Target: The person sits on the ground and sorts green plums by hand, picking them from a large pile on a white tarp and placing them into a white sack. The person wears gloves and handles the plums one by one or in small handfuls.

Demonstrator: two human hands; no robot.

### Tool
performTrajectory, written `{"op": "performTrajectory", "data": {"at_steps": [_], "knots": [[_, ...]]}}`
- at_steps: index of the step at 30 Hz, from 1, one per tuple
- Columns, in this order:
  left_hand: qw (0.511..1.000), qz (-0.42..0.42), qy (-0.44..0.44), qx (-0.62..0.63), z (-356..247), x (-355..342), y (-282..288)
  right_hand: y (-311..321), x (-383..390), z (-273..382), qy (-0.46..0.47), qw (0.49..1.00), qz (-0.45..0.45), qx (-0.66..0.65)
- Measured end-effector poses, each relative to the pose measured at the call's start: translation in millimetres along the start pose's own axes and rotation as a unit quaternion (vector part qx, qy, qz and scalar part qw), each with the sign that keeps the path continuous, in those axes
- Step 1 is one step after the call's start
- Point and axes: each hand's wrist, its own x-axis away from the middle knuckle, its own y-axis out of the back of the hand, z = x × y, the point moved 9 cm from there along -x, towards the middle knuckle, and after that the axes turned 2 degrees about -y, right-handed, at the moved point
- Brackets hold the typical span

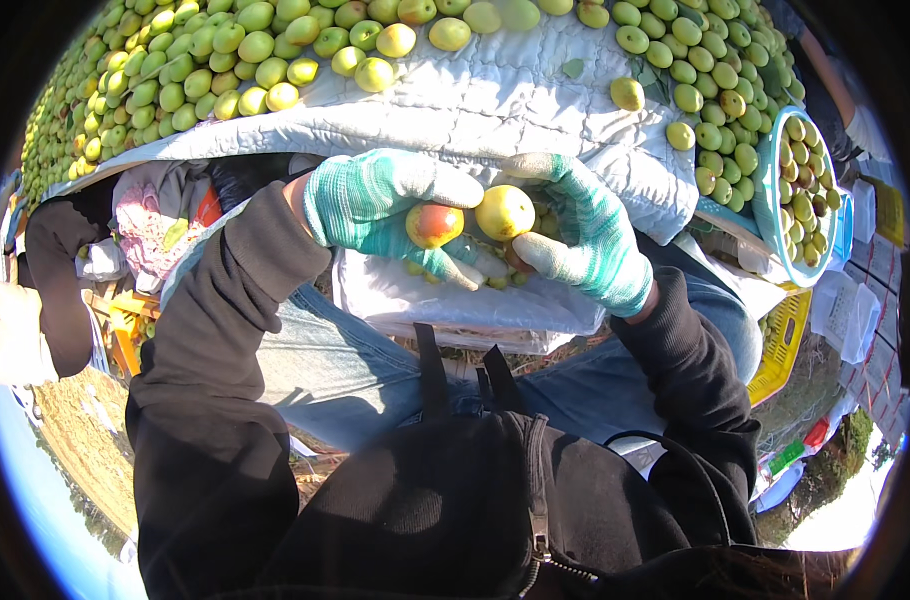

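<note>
My left hand [385, 205], in a teal knit glove with pale fingertips, curls round a red-blushed yellow-green fruit [434, 225]. My right hand [585, 240], gloved alike, has its fingers and thumb round a pale yellow fruit [505, 211], with part of a browner fruit showing beside its thumb. The two hands are close together over a box lined with white plastic [405, 310], where several more fruits [497, 280] show partly behind my fingers.
Many green fruits [205, 60] cover a white quilted cloth [535, 100] ahead. A blue basket of fruit [800, 200] and yellow crate [787, 335] stand at right. Clothes [150, 225] lie at left. Another person's arm shows at far left [55, 280] and upper right [825, 75].
</note>
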Motion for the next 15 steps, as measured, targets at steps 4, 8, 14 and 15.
{"op": "performTrajectory", "data": {"at_steps": [4, 8, 14, 15], "knots": [[0.945, -0.037, 0.111, 0.307, -6.0, 2.1, -14.9, 9.2, 3.0, 5.8, 0.025, 0.995, -0.037, -0.093], [0.93, -0.013, 0.096, 0.354, -16.1, -6.3, -21.1, 16.7, 5.8, 2.9, -0.01, 0.969, -0.053, -0.242], [0.961, 0.032, 0.03, 0.271, -29.7, -8.2, -24.2, 17.7, 3.2, 7.9, 0.011, 0.97, -0.073, -0.231], [0.998, 0.035, -0.014, 0.059, -37.0, -10.4, -21.8, 16.6, 2.2, 9.4, 0.006, 0.982, -0.073, -0.176]]}}
